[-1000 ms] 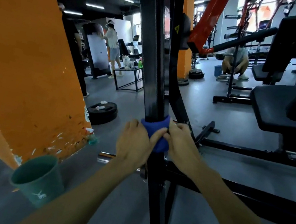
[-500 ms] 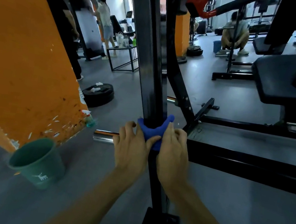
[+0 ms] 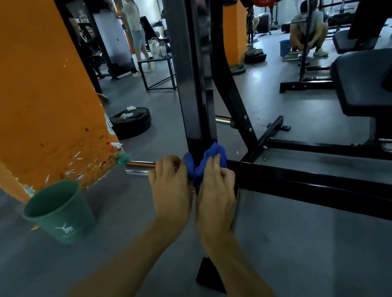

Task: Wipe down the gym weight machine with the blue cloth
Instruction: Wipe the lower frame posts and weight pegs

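Note:
A blue cloth (image 3: pixel 202 164) is wrapped round the lower part of the black upright post (image 3: pixel 184 69) of the weight machine, just where a black horizontal bar (image 3: pixel 324 191) meets it. My left hand (image 3: pixel 171 190) grips the cloth from the left side of the post. My right hand (image 3: pixel 218 195) grips it from the right, fingers curled over the cloth. The post's foot (image 3: pixel 210 276) rests on the grey floor below my wrists.
A green bucket (image 3: pixel 61 211) stands on the floor at the left beside an orange pillar (image 3: pixel 29 75). A chrome bar end (image 3: pixel 137 171) sticks out left of my hands. A black padded bench (image 3: pixel 369 83) is at the right. Weight plates (image 3: pixel 132 120) lie behind; people stand and crouch far off.
Both hands have slid the cloth down the post, from mid-height to the joint with the horizontal bar. The view has tilted down toward the floor.

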